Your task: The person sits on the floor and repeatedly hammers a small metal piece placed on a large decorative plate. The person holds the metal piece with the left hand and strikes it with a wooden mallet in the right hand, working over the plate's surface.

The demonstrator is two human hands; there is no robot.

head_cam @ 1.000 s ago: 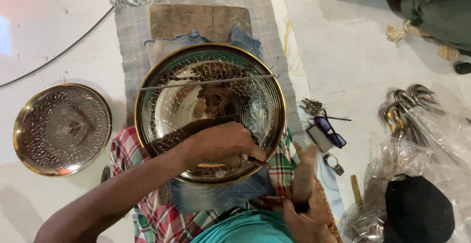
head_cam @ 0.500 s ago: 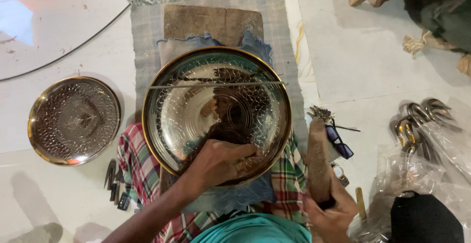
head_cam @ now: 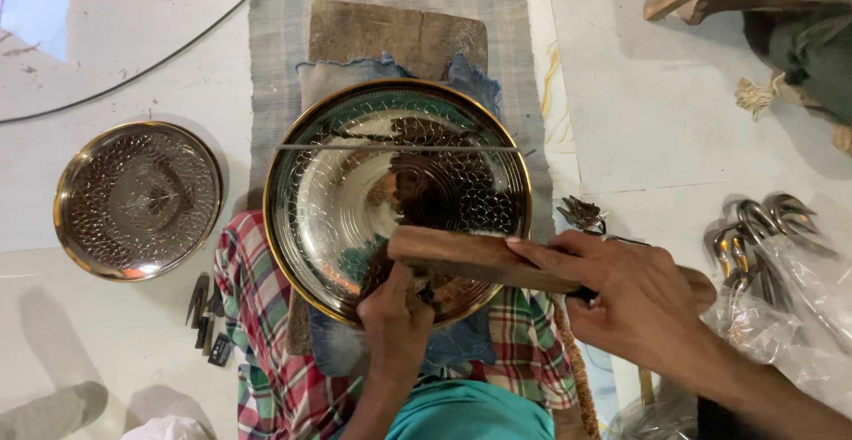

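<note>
Grey mat (head_cam: 275,58) on the floor, fringe at 12 o'clock, carrying a wooden board (head_cam: 390,36) and blue cloth (head_cam: 333,80). Large patterned metal plate (head_cam: 355,200) at centre, resting on the cloth. Smaller plate (head_cam: 138,198) at 9 o'clock, well apart. Right hand (head_cam: 635,293), at 4 o'clock, clenched around a wooden mallet (head_cam: 479,258) lying across the large plate's lower rim. Left hand (head_cam: 395,316), at 6 o'clock, closed on a small tool, mostly hidden, pressed against the plate.
</note>
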